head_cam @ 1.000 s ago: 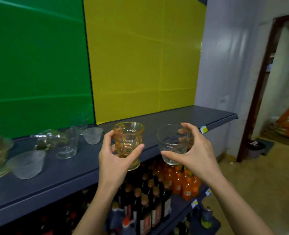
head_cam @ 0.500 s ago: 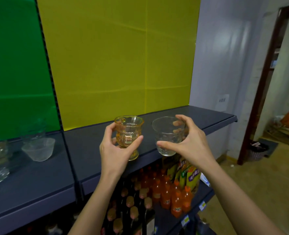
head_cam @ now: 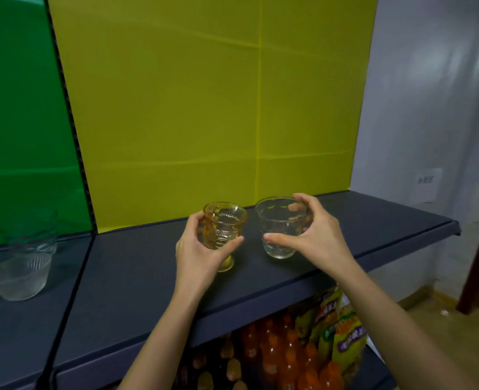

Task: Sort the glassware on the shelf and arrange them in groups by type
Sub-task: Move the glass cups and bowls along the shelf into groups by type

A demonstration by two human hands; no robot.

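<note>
Setting-down step in hand: my left hand grips the amber goblet, my right hand the clear tumbler, side by side midway between the shelf edges; next, seat both bases flat, then release

A clear ribbed bowl and a blurred clear glass just behind it are being carried on the left section of the dark blue-grey shelf.
</note>
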